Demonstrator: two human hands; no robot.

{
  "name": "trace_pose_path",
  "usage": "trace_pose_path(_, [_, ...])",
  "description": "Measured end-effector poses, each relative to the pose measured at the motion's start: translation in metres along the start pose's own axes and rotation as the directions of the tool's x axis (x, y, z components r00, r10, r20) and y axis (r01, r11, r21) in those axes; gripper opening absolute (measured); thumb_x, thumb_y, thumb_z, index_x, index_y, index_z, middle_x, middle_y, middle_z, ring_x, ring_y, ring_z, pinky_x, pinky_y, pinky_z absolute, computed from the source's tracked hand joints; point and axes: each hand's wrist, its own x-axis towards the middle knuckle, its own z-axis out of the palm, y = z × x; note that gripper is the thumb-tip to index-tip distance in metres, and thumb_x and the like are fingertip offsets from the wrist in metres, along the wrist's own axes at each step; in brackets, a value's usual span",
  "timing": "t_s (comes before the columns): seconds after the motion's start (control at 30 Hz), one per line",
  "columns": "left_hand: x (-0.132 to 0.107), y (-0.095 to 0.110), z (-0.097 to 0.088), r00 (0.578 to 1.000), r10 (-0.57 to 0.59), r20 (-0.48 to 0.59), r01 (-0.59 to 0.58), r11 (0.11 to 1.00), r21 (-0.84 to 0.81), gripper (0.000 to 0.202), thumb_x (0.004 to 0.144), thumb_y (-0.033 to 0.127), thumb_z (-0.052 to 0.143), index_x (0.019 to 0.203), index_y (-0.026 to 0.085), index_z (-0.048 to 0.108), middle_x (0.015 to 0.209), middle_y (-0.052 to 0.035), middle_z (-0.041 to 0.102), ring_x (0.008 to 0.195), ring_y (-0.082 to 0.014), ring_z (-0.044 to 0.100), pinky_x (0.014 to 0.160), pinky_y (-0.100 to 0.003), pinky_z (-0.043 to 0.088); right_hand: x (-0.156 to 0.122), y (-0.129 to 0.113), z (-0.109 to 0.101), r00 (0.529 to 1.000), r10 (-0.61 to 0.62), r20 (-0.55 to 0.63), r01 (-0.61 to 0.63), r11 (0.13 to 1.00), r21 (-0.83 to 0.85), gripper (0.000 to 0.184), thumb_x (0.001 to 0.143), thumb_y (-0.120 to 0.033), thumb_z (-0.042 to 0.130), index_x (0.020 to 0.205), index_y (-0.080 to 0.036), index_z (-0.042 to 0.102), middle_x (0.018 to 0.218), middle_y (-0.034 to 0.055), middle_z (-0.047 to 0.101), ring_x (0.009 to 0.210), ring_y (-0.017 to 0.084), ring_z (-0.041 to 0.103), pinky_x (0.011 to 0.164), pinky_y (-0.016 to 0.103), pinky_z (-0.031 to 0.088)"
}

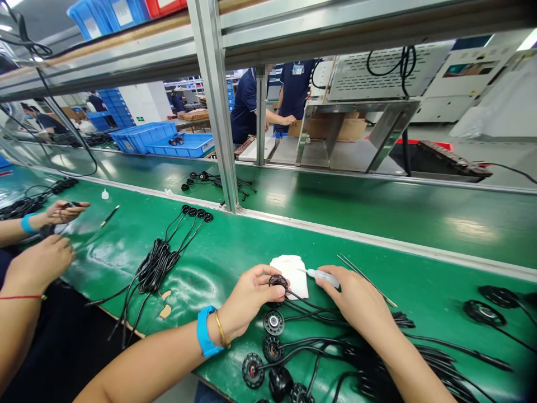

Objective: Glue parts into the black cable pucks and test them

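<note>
My left hand [245, 299] pinches a round black part with a cable [277, 281] between thumb and fingers, above the green bench. In my right hand [356, 296] is a small translucent squeeze bottle [324, 276], its thin nozzle pointing left toward the black part but apart from it. A folded white wipe [293, 263] lies just behind, under the nozzle tip. Below my left hand, several round black cabled parts [273, 322] rest on the bench. Their black cables [361, 358] run right, partly under my right forearm.
Thin metal rods [369, 280] lie behind my right hand. More black cabled parts [484, 312] sit at right, and a cable bundle [157, 266] at left. A co-worker's hands [46, 260] work farther left. A metal post [216, 112] rises at the bench's back edge.
</note>
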Motion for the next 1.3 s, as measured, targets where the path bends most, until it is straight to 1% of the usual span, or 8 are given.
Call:
trace_pose_path(0.1, [0.0,0.0,0.0,1.0,-0.01,0.006,0.01,1.0,-0.001,0.047,0.063,0.029,0.09,0.098,0.013,0.064,0.091,-0.0072,0.072,0.081,-0.0151,0.067,0.076,-0.028,0.053,0.001,-0.001,0.001,0.998,-0.05,-0.034,0.049,0.999,-0.018,0.036,0.089,-0.045,0.05,0.099,-0.02,0.074,0.1,0.0105,0.071,0.091,0.03,0.066,0.077,0.042,0.051])
trace_pose_path(0.2, [0.0,-0.001,0.001,1.0,-0.006,0.014,0.006,1.0,-0.015,0.047,0.064,0.03,0.09,0.099,0.013,0.064,0.093,-0.0081,0.072,0.083,-0.0162,0.068,0.077,-0.028,0.053,-0.012,-0.013,-0.006,0.976,-0.11,-0.19,0.116,0.993,0.019,0.039,0.095,-0.048,0.045,0.109,-0.019,0.068,0.11,0.0112,0.068,0.103,0.031,0.063,0.088,0.046,0.049])
trace_pose_path(0.3, [-0.001,-0.002,0.001,0.999,0.011,0.04,-0.009,0.999,-0.043,0.046,0.065,0.029,0.089,0.1,0.014,0.064,0.094,-0.0082,0.072,0.086,-0.0176,0.069,0.078,-0.028,0.054,-0.031,-0.037,-0.013,0.892,-0.241,-0.382,0.316,0.937,0.146,0.025,0.098,-0.042,0.052,0.108,-0.022,0.063,0.109,0.0059,0.068,0.102,0.023,0.064,0.089,0.036,0.049])
trace_pose_path(0.43, [-0.004,-0.002,0.004,0.997,0.02,0.074,-0.014,0.997,-0.074,0.043,0.068,0.026,0.088,0.101,0.015,0.064,0.096,-0.0075,0.072,0.085,-0.0158,0.068,0.076,-0.026,0.055,-0.049,-0.066,-0.01,0.809,-0.377,-0.451,0.509,0.834,0.214,0.01,0.096,-0.027,0.061,0.105,-0.023,0.06,0.098,0.002,0.069,0.09,0.017,0.066,0.085,0.028,0.05])
trace_pose_path(0.57, [-0.007,0.002,0.007,0.995,0.028,0.091,-0.021,0.997,-0.069,0.041,0.069,0.025,0.087,0.101,0.014,0.064,0.096,-0.0076,0.072,0.083,-0.0138,0.068,0.077,-0.025,0.055,-0.053,-0.074,-0.004,0.825,-0.348,-0.445,0.502,0.814,0.293,0.006,0.094,-0.016,0.06,0.098,-0.021,0.059,0.089,0.0026,0.066,0.082,0.016,0.064,0.077,0.027,0.05])
trace_pose_path(0.7, [-0.01,0.003,0.008,0.991,0.038,0.127,-0.03,0.997,-0.066,0.042,0.072,0.029,0.086,0.105,0.014,0.065,0.1,-0.0092,0.072,0.089,-0.0161,0.069,0.08,-0.027,0.056,-0.054,-0.074,-0.006,0.826,-0.324,-0.461,0.49,0.817,0.304,0.007,0.092,-0.015,0.062,0.097,-0.02,0.06,0.088,0.0033,0.065,0.081,0.016,0.064,0.076,0.027,0.05])
trace_pose_path(0.97, [-0.008,-0.001,0.006,0.997,0.014,0.079,-0.013,1.0,-0.006,0.044,0.068,0.031,0.087,0.103,0.013,0.067,0.099,-0.0103,0.073,0.082,-0.0166,0.07,0.078,-0.029,0.057,-0.052,-0.078,-0.011,0.812,-0.331,-0.481,0.5,0.819,0.281,0.006,0.093,-0.015,0.061,0.093,-0.021,0.059,0.084,0.0034,0.065,0.076,0.016,0.063,0.072,0.027,0.051])
trace_pose_path(1.3, [-0.014,0.004,0.009,0.995,0.064,0.072,-0.075,0.983,0.165,0.031,0.07,0.008,0.069,0.1,0.013,0.062,0.098,-0.0107,0.075,0.093,-0.0208,0.072,0.082,-0.028,0.054,-0.057,-0.08,-0.008,0.784,-0.364,-0.503,0.549,0.785,0.288,0.01,0.092,-0.009,0.063,0.089,-0.017,0.057,0.081,0.0028,0.06,0.073,0.012,0.058,0.07,0.024,0.048])
